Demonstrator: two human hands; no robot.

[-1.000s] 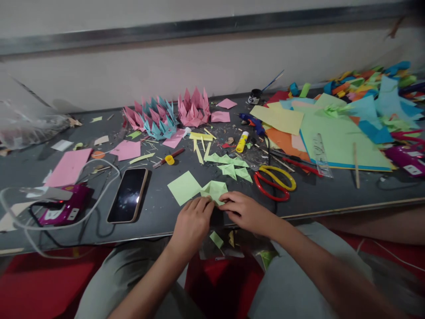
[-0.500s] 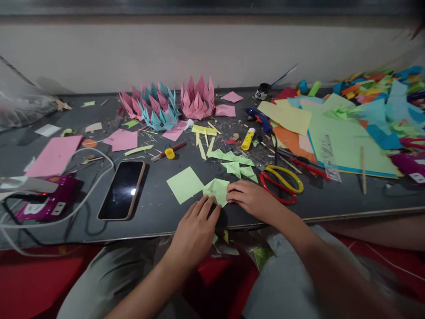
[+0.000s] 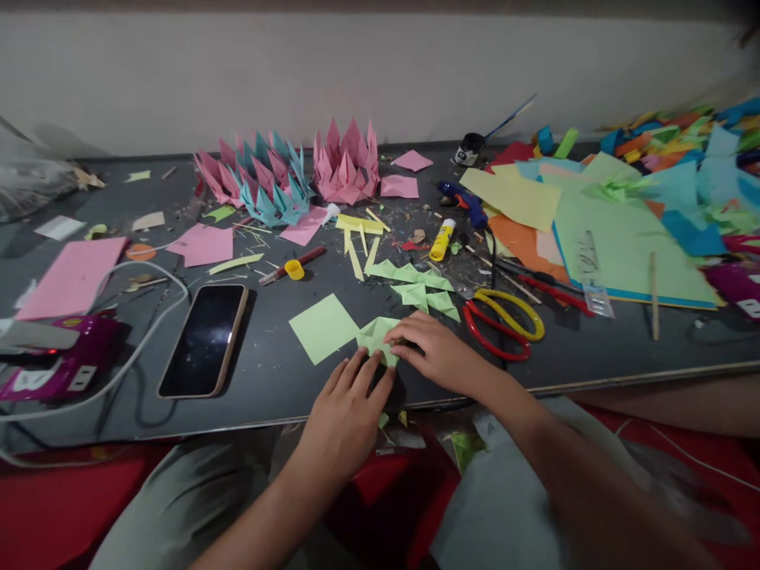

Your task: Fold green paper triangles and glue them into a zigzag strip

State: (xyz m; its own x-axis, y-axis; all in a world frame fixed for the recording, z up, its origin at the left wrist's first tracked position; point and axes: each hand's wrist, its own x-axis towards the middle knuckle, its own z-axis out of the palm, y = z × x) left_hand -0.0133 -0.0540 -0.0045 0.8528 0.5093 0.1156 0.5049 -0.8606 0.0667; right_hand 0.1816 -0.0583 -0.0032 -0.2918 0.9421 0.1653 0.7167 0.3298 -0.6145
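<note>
Both hands rest on a partly folded light green paper [image 3: 375, 334] near the front edge of the dark table [image 3: 273, 388]. My left hand [image 3: 349, 412] lies flat with fingers stretched out, its fingertips pressing the paper's near edge. Over the paper's right side, my right hand [image 3: 436, 352] has its fingers curled down and pressing. A flat green paper square [image 3: 324, 327] lies just left of the fold. Several folded green triangles [image 3: 419, 289] sit just behind my right hand.
A phone [image 3: 205, 339] lies to the left, beside a purple device [image 3: 59, 364] with white cable. Red-and-yellow scissors [image 3: 502, 321], a glue stick [image 3: 442, 239] and a glue gun [image 3: 466, 204] lie right. Pink and blue paper crowns [image 3: 297, 178] stand behind; coloured sheets [image 3: 617, 237] fill the right.
My left hand has opened out flat along the paper's near edge. My right hand slid left over the fold. The camera tilted down a little.
</note>
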